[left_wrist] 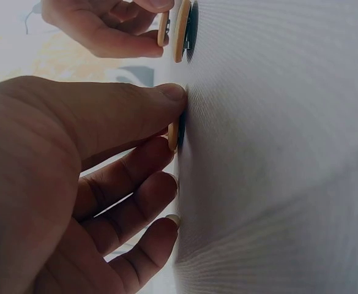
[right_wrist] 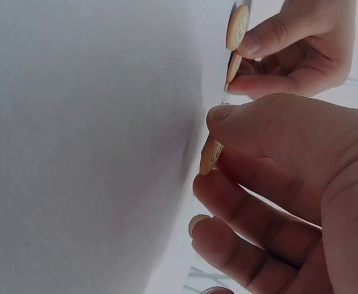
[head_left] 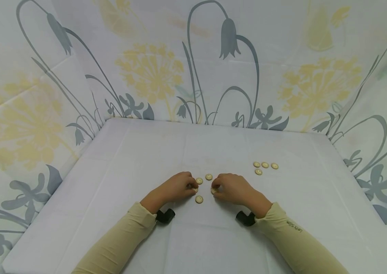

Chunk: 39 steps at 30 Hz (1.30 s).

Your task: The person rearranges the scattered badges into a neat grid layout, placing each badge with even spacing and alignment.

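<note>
Small round wooden discs with dark marks on their faces lie on a white cloth. My left hand (head_left: 176, 187) pinches one disc (left_wrist: 173, 136) between thumb and forefinger, its edge close against the cloth. Opposite it, my right hand (head_left: 234, 189) pinches another disc (right_wrist: 212, 154) between thumb and fingertips, tilted at the cloth; I cannot tell whether it touches. Around the left fingertips lie an upper-left disc (head_left: 199, 180), one farther back (head_left: 208, 177) and a nearer one (head_left: 199, 199). Fingers partly hide both held discs in the head view.
To the right, several more discs lie together: a short row (head_left: 265, 164) with one disc (head_left: 258, 172) in front. The white table (head_left: 138, 148) meets flower-printed fabric (head_left: 210, 76) at the back and sides. Black devices (head_left: 245, 218) sit at both wrists.
</note>
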{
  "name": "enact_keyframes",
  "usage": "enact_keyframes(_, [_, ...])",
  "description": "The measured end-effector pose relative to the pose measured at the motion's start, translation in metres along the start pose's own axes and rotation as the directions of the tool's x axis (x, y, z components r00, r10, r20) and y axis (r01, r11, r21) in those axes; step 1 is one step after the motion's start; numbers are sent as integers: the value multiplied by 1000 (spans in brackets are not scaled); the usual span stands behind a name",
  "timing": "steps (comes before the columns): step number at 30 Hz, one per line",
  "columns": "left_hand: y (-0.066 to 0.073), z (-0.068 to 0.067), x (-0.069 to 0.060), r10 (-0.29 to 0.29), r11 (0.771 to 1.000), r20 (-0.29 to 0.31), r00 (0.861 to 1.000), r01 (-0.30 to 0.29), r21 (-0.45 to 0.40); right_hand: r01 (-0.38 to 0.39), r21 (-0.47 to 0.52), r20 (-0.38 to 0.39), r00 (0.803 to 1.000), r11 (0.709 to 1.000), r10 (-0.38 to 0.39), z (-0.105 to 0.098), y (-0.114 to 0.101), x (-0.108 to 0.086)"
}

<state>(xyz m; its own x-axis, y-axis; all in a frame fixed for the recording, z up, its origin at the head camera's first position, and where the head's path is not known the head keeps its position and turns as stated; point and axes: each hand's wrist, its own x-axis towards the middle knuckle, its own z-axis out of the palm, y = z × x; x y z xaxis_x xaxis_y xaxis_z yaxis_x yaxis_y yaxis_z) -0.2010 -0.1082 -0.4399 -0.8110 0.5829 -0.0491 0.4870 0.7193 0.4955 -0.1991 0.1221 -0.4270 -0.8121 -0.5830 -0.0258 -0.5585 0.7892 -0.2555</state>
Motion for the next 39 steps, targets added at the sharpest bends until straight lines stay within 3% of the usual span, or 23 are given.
enact_keyframes(39, [2, 0, 0, -41, 999, 14, 999, 41, -22, -75, 22, -53, 996, 997, 76, -12, 39, -13])
